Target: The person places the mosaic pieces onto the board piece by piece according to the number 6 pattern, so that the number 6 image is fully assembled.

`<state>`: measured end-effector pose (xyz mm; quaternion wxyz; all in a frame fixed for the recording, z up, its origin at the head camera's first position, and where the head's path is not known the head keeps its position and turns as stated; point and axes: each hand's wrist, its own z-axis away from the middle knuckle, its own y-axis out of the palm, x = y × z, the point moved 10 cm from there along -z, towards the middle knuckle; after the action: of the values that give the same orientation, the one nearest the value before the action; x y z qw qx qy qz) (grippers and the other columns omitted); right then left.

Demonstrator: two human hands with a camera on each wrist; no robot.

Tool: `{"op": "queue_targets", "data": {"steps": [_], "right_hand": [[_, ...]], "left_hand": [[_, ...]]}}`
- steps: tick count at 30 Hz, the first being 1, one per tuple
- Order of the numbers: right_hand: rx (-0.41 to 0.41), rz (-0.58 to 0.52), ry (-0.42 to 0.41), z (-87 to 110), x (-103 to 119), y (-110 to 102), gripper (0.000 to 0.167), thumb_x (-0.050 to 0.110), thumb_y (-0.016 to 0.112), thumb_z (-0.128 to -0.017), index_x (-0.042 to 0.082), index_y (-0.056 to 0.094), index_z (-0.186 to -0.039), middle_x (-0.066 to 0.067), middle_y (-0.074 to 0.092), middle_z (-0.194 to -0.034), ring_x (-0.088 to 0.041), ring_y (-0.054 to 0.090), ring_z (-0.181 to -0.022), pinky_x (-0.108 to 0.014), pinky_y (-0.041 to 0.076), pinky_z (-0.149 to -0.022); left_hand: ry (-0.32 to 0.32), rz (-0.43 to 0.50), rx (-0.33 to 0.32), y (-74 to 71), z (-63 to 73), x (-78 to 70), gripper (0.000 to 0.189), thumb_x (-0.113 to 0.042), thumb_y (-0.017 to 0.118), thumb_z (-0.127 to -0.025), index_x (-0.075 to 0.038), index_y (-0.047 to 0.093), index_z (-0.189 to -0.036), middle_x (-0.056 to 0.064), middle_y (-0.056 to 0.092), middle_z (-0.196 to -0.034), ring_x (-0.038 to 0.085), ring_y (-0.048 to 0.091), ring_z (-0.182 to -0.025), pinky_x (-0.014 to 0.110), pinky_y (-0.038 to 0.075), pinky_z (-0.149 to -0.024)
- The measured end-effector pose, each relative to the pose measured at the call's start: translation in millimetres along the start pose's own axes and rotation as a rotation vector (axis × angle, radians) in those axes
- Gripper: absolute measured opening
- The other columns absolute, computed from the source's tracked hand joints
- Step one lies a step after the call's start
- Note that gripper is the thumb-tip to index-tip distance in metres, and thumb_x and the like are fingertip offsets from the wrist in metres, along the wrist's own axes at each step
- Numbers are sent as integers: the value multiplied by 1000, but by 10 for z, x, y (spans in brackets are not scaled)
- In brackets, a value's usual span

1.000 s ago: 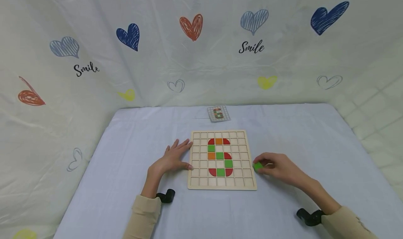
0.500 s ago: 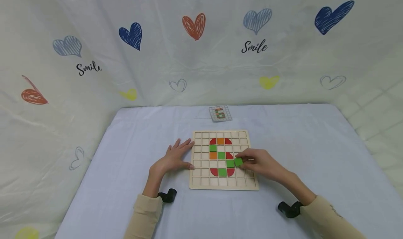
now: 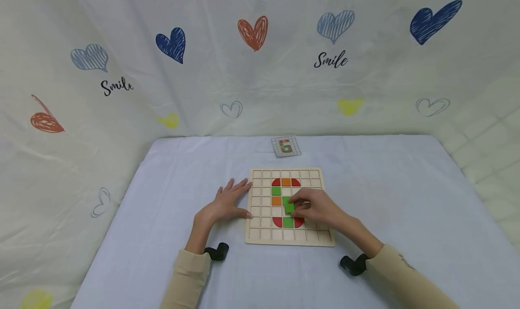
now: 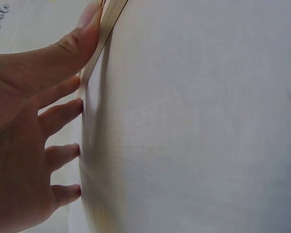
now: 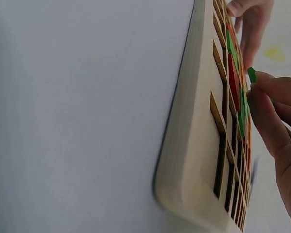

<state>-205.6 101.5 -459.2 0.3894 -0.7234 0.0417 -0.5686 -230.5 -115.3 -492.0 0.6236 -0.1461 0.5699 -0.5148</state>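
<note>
A light wooden grid board (image 3: 260,235) lies flat on the cloth, with red, orange and green tiles set in its middle cells. Between thumb and fingers, my right hand (image 3: 316,206) pinches a green square tile (image 3: 289,208) over the board's middle. In the right wrist view that green tile (image 5: 252,75) is tilted and stands clear of the board's surface. My right fingers hide some cells beneath them. My left hand (image 3: 222,206) is spread at the board's left edge, thumb and fingertips touching it; the left wrist view shows the thumb (image 4: 72,51) against the wooden rim.
Behind the board lies a small card (image 3: 286,146) printed with a coloured pattern on a grid. White cloth (image 3: 378,178) covers the table. A white curtain (image 3: 284,87) with hearts and lettering hangs at the back and sides.
My right hand has moved left with the green tile, from beside the board's right edge to over its middle. My left hand stays at the left edge.
</note>
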Motion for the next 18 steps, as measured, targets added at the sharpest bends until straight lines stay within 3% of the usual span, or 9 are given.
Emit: {"op": "queue_targets", "data": {"steps": [10,18], "right_hand": [[44,69,-21,-153,91,205,26,13,85,-85,6,77,-108,0,73,-93,-4,61,-77,-20,55,-71],[34,120,-54,-197,135,267,25,16,86,-84,10,77,-107,4,68,-90,-9,58,-79,-21,52,-69]], "left_hand": [[-7,5,-1,14,6,-8,95,-34,86,-83,-21,35,-162,0,22,-172,37,0,-161,65,-1,-126],[-1,0,3,7,6,-49,96,-34,86,-83,-21,35,-162,1,22,-172,38,0,-161,65,-1,-126]]}}
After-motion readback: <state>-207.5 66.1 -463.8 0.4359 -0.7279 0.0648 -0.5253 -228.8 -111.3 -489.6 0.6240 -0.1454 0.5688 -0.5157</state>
